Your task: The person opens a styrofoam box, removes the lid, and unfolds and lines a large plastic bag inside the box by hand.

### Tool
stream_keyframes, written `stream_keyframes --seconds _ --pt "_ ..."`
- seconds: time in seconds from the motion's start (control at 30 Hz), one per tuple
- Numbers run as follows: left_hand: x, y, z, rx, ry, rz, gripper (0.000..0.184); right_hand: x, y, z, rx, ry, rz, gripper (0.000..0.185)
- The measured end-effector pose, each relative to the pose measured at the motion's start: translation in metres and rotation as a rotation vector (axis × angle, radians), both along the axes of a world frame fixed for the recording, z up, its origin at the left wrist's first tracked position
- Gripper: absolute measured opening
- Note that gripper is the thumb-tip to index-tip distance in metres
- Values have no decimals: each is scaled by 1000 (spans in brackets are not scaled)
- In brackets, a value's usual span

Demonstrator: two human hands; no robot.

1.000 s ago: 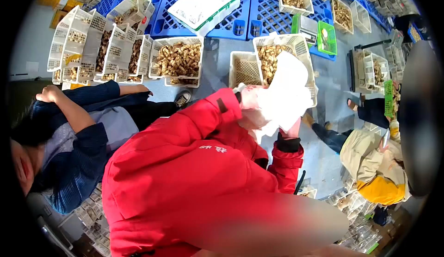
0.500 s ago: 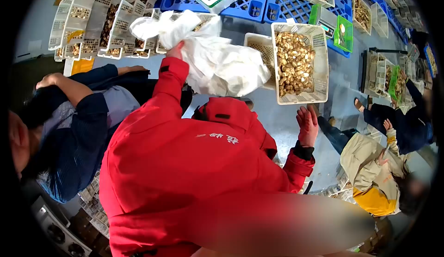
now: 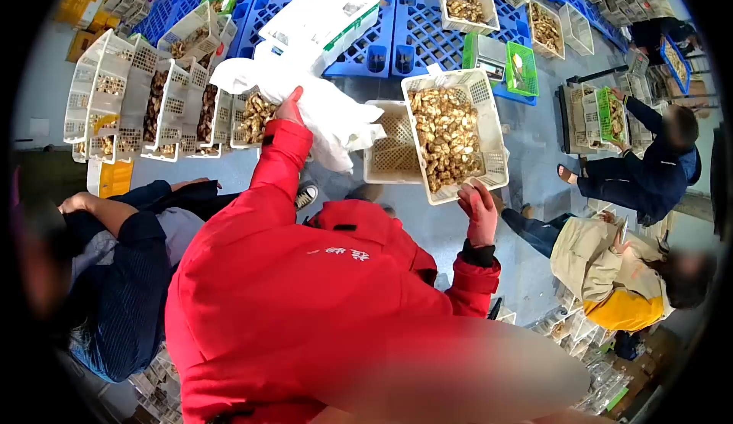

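My left hand [image 3: 289,109] is closed on a crumpled white sheet [image 3: 324,115], cloth or thin plastic, which hangs in folds to the right. My right hand [image 3: 479,214] has its fingers curled at the near rim of a white plastic basket [image 3: 495,130]. Brown and cream mushrooms [image 3: 445,134] fill much of that basket. It overlaps a second white basket [image 3: 391,145], whose visible part shows bare mesh. Left of the sheet, more mushrooms [image 3: 256,119] lie in another basket partly covered by my sleeve and the sheet.
White baskets [image 3: 156,107] of mushrooms stand in rows at left. Blue pallets [image 3: 321,61] carry a white foam box [image 3: 324,16]. A scale [image 3: 489,58] and a green basket [image 3: 522,69] are beyond the mushrooms. A person [image 3: 130,248] sits close at left; others [image 3: 603,252] are at right.
My right hand has gone from open beside the basket to its near rim. The white sheet has bunched up and drawn left, uncovering more of the second basket. The view has shifted.
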State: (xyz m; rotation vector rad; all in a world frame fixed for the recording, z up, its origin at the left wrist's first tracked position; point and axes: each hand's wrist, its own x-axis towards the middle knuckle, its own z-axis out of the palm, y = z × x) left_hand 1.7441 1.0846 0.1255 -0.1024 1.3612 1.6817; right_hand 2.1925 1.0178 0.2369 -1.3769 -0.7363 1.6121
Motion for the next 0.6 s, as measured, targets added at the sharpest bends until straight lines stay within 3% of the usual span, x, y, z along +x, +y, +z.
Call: stream_keyframes --seconds 0.03,0.17,0.2,0.27,0.4,0.47,0.5,0.57,0.6 --pt "-1 13 2 209 -172 -81 38 3 -2 2 10 -11 -12 41" --pt "-11 80 45 492 -161 -63 32 27 -17 -5 3 -22 -110 42" --pt "-21 94 55 343 371 -136 34 33 -22 -10 0 -20 -131 43" --pt "-63 152 15 646 220 -181 34 43 -30 -15 -29 -9 -198 42" --pt "-26 190 75 698 435 47 38 54 -37 -19 -24 24 -262 41" --pt "14 179 108 725 225 -139 38 57 -41 -14 -35 -3 -317 38" --pt "-8 201 64 688 158 -311 40 57 -44 -15 -14 2 -335 38" --pt "19 207 59 638 14 -495 44 62 -47 -12 21 -4 -346 36" --pt "53 176 103 623 -61 -498 46 64 -48 -10 3 -30 -366 36"
